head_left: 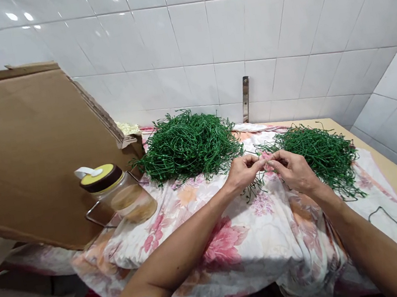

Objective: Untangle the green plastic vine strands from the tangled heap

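Note:
My left hand (245,171) and my right hand (292,169) meet at the fingertips above the floral cloth (232,243). Each is pinched on a thin green stem, whose ends are too small to make out. A few loose stems (254,189) hang or lie just below my left fingers. Behind my left hand rises a large heap of green wiry stems (190,144). A smaller heap of similar stems (320,154) lies to the right, partly behind my right hand and wrist.
A jar with a yellow and brown lid (126,195) stands at the left beside a large cardboard box (27,160). One stem (385,213) lies at the right. A metal bracket (246,99) is on the tiled wall (188,34) behind.

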Tool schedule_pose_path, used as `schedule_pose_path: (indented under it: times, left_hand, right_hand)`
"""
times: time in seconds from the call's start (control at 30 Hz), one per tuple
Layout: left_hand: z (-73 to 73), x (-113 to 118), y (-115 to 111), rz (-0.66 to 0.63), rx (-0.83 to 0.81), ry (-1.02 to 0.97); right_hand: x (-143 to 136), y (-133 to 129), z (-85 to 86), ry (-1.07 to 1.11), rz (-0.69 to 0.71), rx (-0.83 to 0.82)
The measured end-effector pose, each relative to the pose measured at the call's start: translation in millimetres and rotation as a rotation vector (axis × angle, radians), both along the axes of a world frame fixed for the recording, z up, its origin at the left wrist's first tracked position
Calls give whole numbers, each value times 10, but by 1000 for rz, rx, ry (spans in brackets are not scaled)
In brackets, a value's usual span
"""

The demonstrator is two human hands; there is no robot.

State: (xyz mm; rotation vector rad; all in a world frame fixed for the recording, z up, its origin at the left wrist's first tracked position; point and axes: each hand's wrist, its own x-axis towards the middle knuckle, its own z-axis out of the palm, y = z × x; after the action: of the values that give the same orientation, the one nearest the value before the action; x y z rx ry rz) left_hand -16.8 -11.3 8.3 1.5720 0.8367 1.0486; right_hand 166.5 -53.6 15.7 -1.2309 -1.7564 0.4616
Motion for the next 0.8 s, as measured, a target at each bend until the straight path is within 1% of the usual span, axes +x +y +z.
schedule_pose_path:
  times: [0.1,0.17,0.23,0.33,0.4,0.5,0.63,0.8]
  left_hand:
    - [28,0,-5,-42,-187,-24]
    - [17,-1,5,-50,-238,-37]
    - [-15,3,24,-24,-245,-31]
    - [-70,16,55,47,-205,1]
    - [-92,23,65,70,-189,13]
    - [-93,17,59,45,-231,35]
    - [-58,-6,35,-19,-286,54]
    - [-13,-6,22,18,-312,20]
  right_hand:
    - [-10,-10,13,-37,28,29]
    - [-17,-3,-1,-81,36,66]
    - [-26,13,-35,-125,31,109]
    - [-44,39,-95,-166,12,138]
    - [-54,46,-121,-190,-8,153]
    - [-59,36,-119,-234,-13,200]
    - [-54,11,-86,-281,24,246]
    - [-43,9,-108,-325,25,233]
